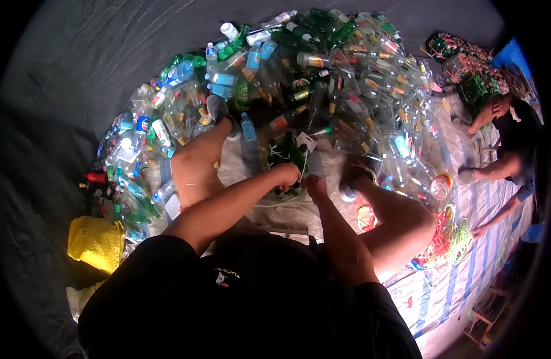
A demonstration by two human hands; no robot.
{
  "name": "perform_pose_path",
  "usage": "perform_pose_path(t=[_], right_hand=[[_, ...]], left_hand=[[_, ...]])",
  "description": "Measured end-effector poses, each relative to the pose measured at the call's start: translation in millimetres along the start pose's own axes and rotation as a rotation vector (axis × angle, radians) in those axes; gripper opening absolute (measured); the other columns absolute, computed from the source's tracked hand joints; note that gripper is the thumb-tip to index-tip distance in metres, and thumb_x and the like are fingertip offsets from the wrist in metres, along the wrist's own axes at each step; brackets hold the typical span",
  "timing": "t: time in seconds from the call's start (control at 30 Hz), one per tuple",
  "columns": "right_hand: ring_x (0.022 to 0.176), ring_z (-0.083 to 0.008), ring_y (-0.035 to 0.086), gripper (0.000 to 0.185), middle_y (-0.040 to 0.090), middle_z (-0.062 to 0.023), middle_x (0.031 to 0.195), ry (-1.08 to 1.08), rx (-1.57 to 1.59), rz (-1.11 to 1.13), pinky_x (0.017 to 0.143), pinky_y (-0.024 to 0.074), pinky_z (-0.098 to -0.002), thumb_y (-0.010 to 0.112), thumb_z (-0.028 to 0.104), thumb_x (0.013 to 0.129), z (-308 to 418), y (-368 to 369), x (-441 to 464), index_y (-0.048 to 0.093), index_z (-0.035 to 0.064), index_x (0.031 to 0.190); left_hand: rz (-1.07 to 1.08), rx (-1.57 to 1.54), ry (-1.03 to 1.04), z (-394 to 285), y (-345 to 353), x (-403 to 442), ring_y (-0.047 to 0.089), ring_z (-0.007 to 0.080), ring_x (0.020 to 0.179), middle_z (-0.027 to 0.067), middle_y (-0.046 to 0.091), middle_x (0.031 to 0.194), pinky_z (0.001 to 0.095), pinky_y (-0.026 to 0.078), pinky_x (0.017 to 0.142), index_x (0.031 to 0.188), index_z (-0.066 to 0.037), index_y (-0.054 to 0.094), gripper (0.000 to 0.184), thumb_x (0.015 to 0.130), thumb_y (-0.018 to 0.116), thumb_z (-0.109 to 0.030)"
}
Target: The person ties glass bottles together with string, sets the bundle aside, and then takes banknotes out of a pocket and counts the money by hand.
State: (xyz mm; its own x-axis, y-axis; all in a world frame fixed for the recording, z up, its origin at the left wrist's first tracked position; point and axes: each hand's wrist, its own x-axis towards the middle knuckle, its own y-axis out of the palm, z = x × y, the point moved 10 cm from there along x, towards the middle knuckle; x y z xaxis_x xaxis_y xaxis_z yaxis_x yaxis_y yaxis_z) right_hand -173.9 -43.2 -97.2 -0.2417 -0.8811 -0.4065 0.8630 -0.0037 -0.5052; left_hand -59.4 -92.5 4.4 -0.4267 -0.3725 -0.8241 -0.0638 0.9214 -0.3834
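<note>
Between my knees stands a bundle of green bottles [281, 151], set close together with pale strapping around it. My left hand [287, 175] is closed at the bundle's near right side, on a thin pale plastic strap [303, 167]. Just right of it, my right hand [315, 186] is closed too, pinching at the same strap low by the bundle's edge. The fingertips of both hands are small and partly hidden. A white card or label [307, 141] sits at the bundle's far right corner.
A large heap of plastic and glass bottles [371, 90] curves around my feet. Red and green straps [446, 242] lie right on the striped sheet [437, 293]. A yellow sack [97, 244] is at left. Another person [515, 140] sits at right near bundled bottles [476, 66].
</note>
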Motion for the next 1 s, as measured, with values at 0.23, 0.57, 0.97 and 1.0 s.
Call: perform_pose_path(t=[0.23, 0.57, 0.97, 1.0], right_hand=[[0.079, -0.0427, 0.065, 0.041, 0.067, -0.0227, 0.081, -0.087, -0.136, -0.070, 0.068, 0.0503, -0.0491, 0.068, 0.045, 0.077, 3.9, 6.4, 10.4, 0.070, 0.0041, 0.080], [0.077, -0.0394, 0.066, 0.030, 0.067, -0.0209, 0.080, -0.164, -0.121, -0.113, 0.065, 0.0492, -0.0483, 0.067, 0.032, 0.080, 12.1, 5.1, 9.8, 0.067, 0.0026, 0.081], [0.062, -0.0132, 0.055, 0.026, 0.057, -0.0014, 0.070, 0.093, 0.548, 0.515, 0.052, 0.0426, -0.0310, 0.070, 0.026, 0.086, 28.2, 15.6, -5.8, 0.064, 0.0064, 0.102], [0.058, -0.0119, 0.049, 0.016, 0.054, 0.0003, 0.068, 0.099, 0.627, 0.541, 0.050, 0.0372, -0.0302, 0.068, 0.022, 0.087, 30.8, 18.2, -7.6, 0.064, 0.0082, 0.095]], left_hand=[[0.007, 0.473, 0.148, -20.2, -1.4, 7.8, 0.071, 0.0317, 0.075, 0.0171, 0.071, 0.100, 0.0435, 0.056, 0.058, 0.128, -0.021, 0.063, 0.060, 0.076, 0.055, 0.008], [-0.016, 0.851, 0.191, -23.8, 7.2, 29.7, 0.070, 0.0321, 0.095, 0.0104, 0.072, 0.107, 0.0450, 0.056, 0.074, 0.119, -0.020, 0.070, 0.051, 0.072, 0.068, 0.000], [-0.186, 0.756, 0.222, -13.5, -20.2, -24.5, 0.064, 0.0330, 0.102, 0.0156, 0.066, 0.111, 0.0425, 0.053, 0.084, 0.102, -0.005, 0.072, 0.029, 0.076, 0.064, -0.017], [-0.204, 0.679, 0.286, -16.4, -22.4, -28.2, 0.063, 0.0337, 0.102, 0.0156, 0.065, 0.109, 0.0416, 0.052, 0.084, 0.099, -0.006, 0.071, 0.028, 0.074, 0.064, -0.017]])
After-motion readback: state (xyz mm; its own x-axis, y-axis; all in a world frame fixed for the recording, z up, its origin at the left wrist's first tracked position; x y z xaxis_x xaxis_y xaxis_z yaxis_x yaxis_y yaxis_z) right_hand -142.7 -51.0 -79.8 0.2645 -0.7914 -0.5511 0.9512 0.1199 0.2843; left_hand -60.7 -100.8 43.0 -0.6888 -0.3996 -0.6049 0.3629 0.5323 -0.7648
